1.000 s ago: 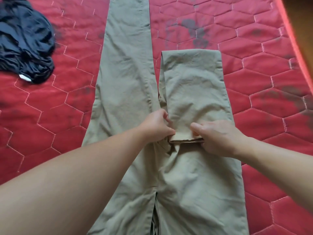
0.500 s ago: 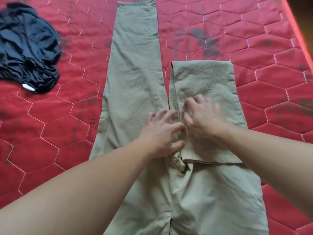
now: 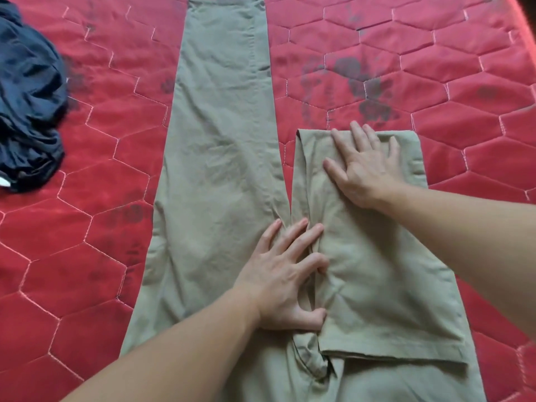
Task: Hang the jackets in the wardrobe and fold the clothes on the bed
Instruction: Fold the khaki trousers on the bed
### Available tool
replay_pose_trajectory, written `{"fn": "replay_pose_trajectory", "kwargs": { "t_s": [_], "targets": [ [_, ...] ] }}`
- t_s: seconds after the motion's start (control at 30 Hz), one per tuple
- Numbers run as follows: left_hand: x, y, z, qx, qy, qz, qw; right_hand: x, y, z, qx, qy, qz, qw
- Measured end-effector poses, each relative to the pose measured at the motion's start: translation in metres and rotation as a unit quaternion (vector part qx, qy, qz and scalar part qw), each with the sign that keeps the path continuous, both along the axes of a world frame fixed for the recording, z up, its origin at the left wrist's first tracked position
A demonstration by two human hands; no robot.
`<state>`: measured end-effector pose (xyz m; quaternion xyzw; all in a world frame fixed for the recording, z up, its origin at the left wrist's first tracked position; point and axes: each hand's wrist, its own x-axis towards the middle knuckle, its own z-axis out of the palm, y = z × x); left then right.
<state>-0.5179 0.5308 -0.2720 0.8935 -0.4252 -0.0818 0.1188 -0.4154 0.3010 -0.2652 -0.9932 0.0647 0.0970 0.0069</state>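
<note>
Right, status by size, big to small.

bed (image 3: pixel 435 53): red quilted cover with a hexagon stitch pattern and dark smudges; everything lies on it.

trousers (image 3: pixel 220 169): khaki, flat on the bed, waist end toward the person. One leg lies full length away from the camera, hem near the top edge of the view. The other leg is doubled back on itself, hem edge near the crotch, fold line at the far end.

dark garment (image 3: pixel 26 105): navy, crumpled in a heap at the left edge, well apart from the trousers, unfolded.

right hand (image 3: pixel 365 169): palm down on the far end of the doubled leg, fingers (image 3: pixel 340 140) straight and spread, tips at the fold line. Pressing flat, pinching nothing.

left hand (image 3: pixel 284 280): on the cloth at the seam between the two legs, just beside the inner edge of the doubled leg. Fingers spread and slightly bent, thumb tucked against that edge. Reads as pressing, not a clear pinch.

step in hand: smoothing and creasing the first leg fold, I'd judge.

done: one leg folded once.

left: the long leg, then folding the trousers down into a stack, then the dark garment. No jackets or wardrobe in view, so can't tell the state of that half.
</note>
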Motion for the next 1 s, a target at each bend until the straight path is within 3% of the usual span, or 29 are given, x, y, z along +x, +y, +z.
{"fn": "replay_pose_trajectory", "kwargs": {
  "t_s": [0.1, 0.23, 0.3, 0.37, 0.47, 0.53, 0.6, 0.73, 0.8, 0.9, 1.0],
  "targets": [
    [0.0, 0.0, 0.001, 0.006, 0.01, -0.002, 1.0, -0.019, -0.034, -0.001, 0.012, -0.013, -0.099, 0.995],
    [0.002, 0.0, 0.005, 0.001, 0.033, -0.012, 0.999, -0.017, -0.029, 0.006, 0.0, 0.01, -0.118, 0.993],
    [0.013, 0.007, 0.012, -0.042, 0.082, 0.001, 0.996, -0.011, -0.007, 0.012, 0.005, -0.023, -0.068, 0.997],
    [0.04, 0.021, 0.02, -0.067, 0.056, 0.063, 0.994, -0.009, 0.022, 0.015, 0.016, -0.04, 0.046, 0.998],
    [0.101, 0.065, 0.022, 0.051, 0.028, 0.207, 0.977, 0.0, 0.062, 0.01, 0.016, -0.025, 0.14, 0.99],
    [0.134, 0.095, 0.016, 0.122, 0.043, 0.222, 0.966, 0.011, 0.08, 0.005, 0.003, -0.02, 0.142, 0.99],
    [0.158, 0.112, 0.01, 0.117, 0.056, 0.212, 0.969, 0.026, 0.091, 0.001, -0.001, -0.031, 0.122, 0.992],
    [0.198, 0.123, 0.0, 0.015, 0.015, 0.266, 0.964, 0.063, 0.104, 0.002, 0.013, -0.062, 0.084, 0.994],
    [0.215, 0.124, -0.003, -0.001, 0.004, 0.284, 0.959, 0.089, 0.109, 0.007, 0.08, -0.102, 0.029, 0.991],
    [0.238, 0.125, -0.008, 0.021, -0.007, 0.281, 0.96, 0.14, 0.118, 0.021, 0.276, -0.163, -0.123, 0.939],
    [0.264, 0.128, -0.008, 0.032, -0.024, 0.266, 0.963, 0.192, 0.127, 0.029, 0.37, -0.159, -0.241, 0.883]
  ]
}}
